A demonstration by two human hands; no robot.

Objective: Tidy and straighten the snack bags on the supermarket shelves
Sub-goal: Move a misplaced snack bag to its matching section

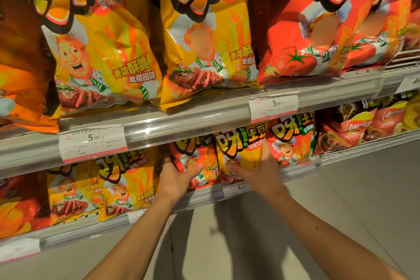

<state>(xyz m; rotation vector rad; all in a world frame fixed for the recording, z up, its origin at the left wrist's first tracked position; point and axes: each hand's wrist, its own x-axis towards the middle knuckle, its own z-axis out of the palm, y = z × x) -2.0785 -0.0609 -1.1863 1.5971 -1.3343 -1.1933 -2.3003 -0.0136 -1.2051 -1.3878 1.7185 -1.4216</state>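
Red snack bag [195, 166], yellow bag [241, 152]: lower shelf's front edge [204, 198]; left hand [177, 177] grasps red, right hand [256, 173] grasps yellow. Straightening underway; next, likely squaring both upright.

- Left hand [175, 177]: bare, no glove, ring or watch showing.
- Right hand [258, 171]: bare too, with nothing worn at the wrist.
- Both forearms: uncovered, with no sleeve in view on either.
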